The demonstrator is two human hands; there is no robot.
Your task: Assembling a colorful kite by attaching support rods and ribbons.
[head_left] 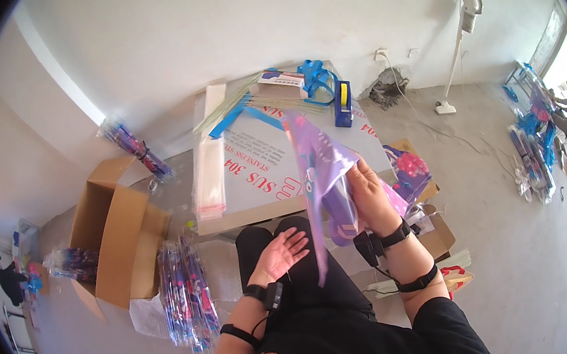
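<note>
My right hand (368, 192) is closed on a thin purple printed sheet (324, 165), which hangs in loose folds over the table's near edge and my lap. Part of the sheet is smeared by motion. Palm up above my thighs, my left hand (280, 254) has its fingers spread and holds nothing, apart from the sheet. Beyond lies the table (246, 157), covered with grey printed film. On its left side is a stack of long clear plastic sleeves (209, 178). Blue ribbon (230, 120) and thin pale rods (220, 107) lie toward the back.
A blue tape dispenser (343, 105) and small box (281, 79) stand at the table's back. Left are an open carton (112, 242) and plastic-wrapped purple bundles (188, 293). A stick vacuum (455, 52) leans on the wall; its cable crosses the floor. People work at far left and far right.
</note>
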